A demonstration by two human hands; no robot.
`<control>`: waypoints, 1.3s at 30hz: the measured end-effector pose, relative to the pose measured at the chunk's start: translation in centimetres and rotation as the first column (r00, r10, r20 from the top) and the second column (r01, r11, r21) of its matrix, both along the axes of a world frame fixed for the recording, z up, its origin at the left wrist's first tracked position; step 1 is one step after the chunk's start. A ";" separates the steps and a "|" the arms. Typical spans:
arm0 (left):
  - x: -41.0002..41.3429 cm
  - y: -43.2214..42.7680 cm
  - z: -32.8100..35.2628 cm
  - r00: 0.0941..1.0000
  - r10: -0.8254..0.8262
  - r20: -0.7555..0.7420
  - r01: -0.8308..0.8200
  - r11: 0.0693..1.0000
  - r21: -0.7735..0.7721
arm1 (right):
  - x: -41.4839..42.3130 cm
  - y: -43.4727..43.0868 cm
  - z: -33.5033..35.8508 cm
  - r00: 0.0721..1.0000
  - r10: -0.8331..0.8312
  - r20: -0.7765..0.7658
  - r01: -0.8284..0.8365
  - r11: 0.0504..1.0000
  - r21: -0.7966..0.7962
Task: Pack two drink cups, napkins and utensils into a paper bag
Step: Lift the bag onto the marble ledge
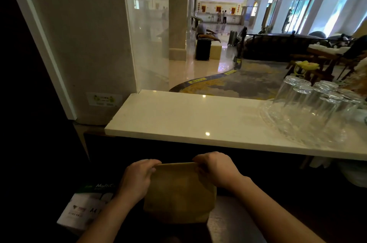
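both hands are closed on the top edge of the paper bag (pixel 179 193), left hand (pixel 137 178) at its left corner, right hand (pixel 217 169) at its right, forearms angled inward. the bag is held upright, low in shadow below the white tabletop (pixel 188 119). the mouth appears shut; opening it is judged the step in hand. no cups, napkins or utensils are visible.

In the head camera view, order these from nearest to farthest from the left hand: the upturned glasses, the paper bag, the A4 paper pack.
1. Paper bag: the left hand grips its top edge.
2. A4 paper pack: just below-left of that hand.
3. Upturned glasses: far right, up on the white counter.
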State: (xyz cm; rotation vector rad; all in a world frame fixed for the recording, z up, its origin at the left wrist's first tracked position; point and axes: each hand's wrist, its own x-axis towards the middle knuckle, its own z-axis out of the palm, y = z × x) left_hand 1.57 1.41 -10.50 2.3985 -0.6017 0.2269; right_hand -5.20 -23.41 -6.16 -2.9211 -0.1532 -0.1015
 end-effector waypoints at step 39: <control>15.8 -10.2 3.8 0.985 0.144 -0.093 -0.063 0.808 0.586 | 3.0 -9.0 24.8 0.853 -0.314 0.416 0.250 0.947 0.202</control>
